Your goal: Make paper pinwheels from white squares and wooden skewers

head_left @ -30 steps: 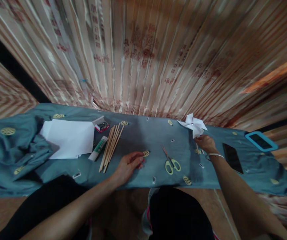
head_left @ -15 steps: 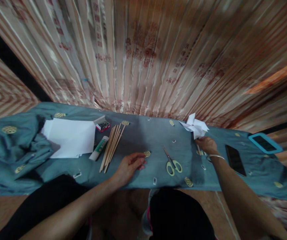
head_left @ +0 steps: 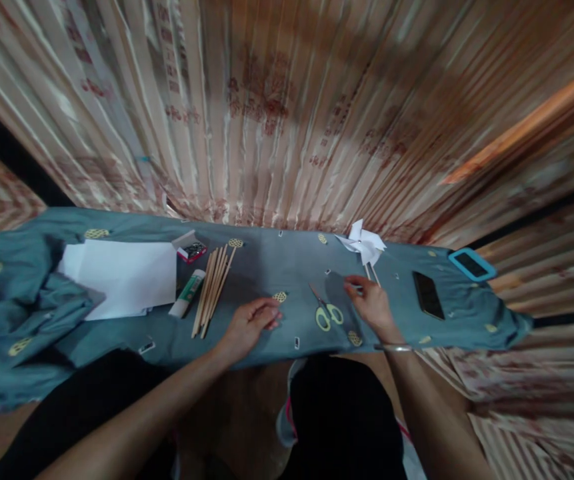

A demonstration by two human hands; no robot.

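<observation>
My left hand (head_left: 247,328) hovers low over the cloth with its fingers loosely bent and apart, holding nothing. My right hand (head_left: 369,305) is held just right of the scissors (head_left: 327,315), which have pale green handles; its fingers are a little curled and hold nothing that shows. Beyond this hand lies a white paper pinwheel (head_left: 365,243), with two thin stick ends poking out below it toward me; the hand partly hides the sticks. A bundle of several wooden sticks (head_left: 213,290) rests to the left of my left hand.
Left of the sticks are a green and white glue tube (head_left: 187,293), an opened small red box (head_left: 191,250) and a stack of white paper (head_left: 129,273). At the right lie a dark phone (head_left: 428,295) and a blue-framed device (head_left: 472,264). A patterned teal cloth (head_left: 287,267) covers the table; a curtain (head_left: 267,120) hangs behind.
My right hand has let go of the pinwheel's stick and drawn back toward me and the scissors. The pinwheel now lies on the cloth. The view has shifted right; my left hand keeps its pose.
</observation>
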